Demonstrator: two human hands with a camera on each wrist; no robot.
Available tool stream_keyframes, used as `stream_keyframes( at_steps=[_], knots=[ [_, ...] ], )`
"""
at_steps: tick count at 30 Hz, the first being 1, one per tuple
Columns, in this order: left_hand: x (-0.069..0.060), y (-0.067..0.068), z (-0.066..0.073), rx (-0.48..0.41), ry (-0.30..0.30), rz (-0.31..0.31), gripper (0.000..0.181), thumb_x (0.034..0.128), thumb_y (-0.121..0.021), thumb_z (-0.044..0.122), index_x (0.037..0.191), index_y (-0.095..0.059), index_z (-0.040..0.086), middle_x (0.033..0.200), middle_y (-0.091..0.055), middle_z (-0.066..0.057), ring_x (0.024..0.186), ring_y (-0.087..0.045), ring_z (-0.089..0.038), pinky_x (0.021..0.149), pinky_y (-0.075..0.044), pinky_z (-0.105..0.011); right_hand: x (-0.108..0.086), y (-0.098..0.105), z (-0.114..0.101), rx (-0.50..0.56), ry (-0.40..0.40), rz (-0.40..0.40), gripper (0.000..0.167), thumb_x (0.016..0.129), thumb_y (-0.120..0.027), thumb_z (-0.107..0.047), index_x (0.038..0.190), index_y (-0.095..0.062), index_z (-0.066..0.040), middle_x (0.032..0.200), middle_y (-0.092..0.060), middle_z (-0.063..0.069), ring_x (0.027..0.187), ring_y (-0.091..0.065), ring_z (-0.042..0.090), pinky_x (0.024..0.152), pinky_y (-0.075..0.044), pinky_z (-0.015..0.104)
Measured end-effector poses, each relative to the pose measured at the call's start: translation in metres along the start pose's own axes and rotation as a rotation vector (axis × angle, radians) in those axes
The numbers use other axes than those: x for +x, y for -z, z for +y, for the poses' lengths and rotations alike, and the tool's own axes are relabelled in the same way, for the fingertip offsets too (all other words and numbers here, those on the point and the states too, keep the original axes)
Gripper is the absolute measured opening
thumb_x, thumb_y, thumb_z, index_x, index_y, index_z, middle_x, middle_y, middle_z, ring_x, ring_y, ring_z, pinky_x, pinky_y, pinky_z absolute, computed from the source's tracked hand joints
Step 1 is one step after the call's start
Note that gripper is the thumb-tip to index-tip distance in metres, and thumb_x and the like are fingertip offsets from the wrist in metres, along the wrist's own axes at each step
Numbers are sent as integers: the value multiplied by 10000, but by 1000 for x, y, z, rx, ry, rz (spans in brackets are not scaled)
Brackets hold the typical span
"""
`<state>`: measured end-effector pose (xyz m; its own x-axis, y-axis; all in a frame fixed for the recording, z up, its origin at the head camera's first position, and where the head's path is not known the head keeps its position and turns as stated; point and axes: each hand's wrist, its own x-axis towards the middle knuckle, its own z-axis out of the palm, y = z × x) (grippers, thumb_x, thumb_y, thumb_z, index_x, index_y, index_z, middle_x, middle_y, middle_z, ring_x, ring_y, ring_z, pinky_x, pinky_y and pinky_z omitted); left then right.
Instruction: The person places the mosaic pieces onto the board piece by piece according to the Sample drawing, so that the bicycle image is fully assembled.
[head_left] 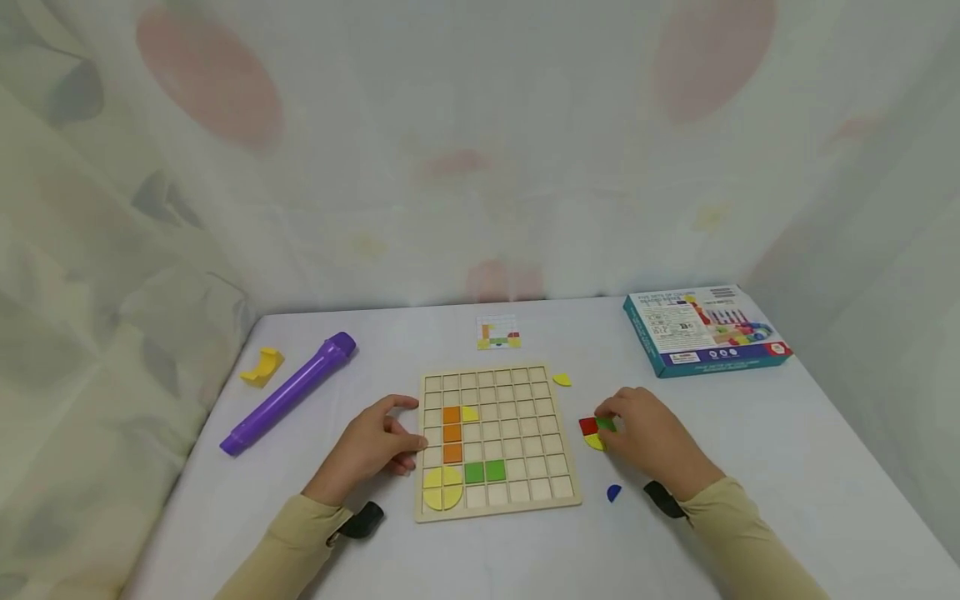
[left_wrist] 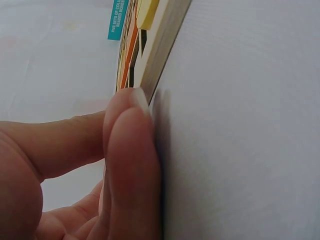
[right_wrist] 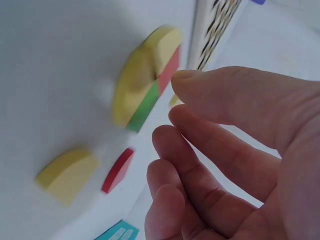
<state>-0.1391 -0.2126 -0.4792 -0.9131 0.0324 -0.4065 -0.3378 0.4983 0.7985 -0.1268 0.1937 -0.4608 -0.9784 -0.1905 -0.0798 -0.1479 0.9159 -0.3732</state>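
Observation:
A wooden grid board (head_left: 525, 427) lies mid-table, bearing three orange squares (head_left: 452, 432), two green squares (head_left: 496, 471), a yellow quarter piece (head_left: 469, 414) and a yellow disc (head_left: 442, 488) of quarter pieces. At the board's left edge is my left hand (head_left: 371, 446), a fingertip touching its side in the left wrist view. To the right, my right hand (head_left: 647, 437) is over a red piece (head_left: 588, 427), a green piece (head_left: 605, 424) and a yellow piece (head_left: 595, 442). In the right wrist view, its thumb (right_wrist: 220, 92) and fingers are loosely bent, with nothing visible between them.
Behind the board lies a pattern card (head_left: 498, 332). A yellow quarter piece (head_left: 562, 380) and a blue half-disc (head_left: 613, 492) are on the right. A colourful box (head_left: 705, 329) stands back right. A purple tube (head_left: 288, 394) and yellow curved block (head_left: 262, 367) lie left.

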Motion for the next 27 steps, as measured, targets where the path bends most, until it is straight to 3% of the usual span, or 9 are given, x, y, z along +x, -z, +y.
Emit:
stream_keyframes(
  at_steps=[27],
  knots=[
    [0,-1,0,-13,-1,7,689,885,-892,123,1490,-570,194,900,-698,-129,652,-729,-218,619,-662,-354,12,-2,11,-7,-58,-30,205,900,-863,-215,1083,-824,-131,1104,-747,55,1113,-647,289,1038,-601,539]
  ],
)
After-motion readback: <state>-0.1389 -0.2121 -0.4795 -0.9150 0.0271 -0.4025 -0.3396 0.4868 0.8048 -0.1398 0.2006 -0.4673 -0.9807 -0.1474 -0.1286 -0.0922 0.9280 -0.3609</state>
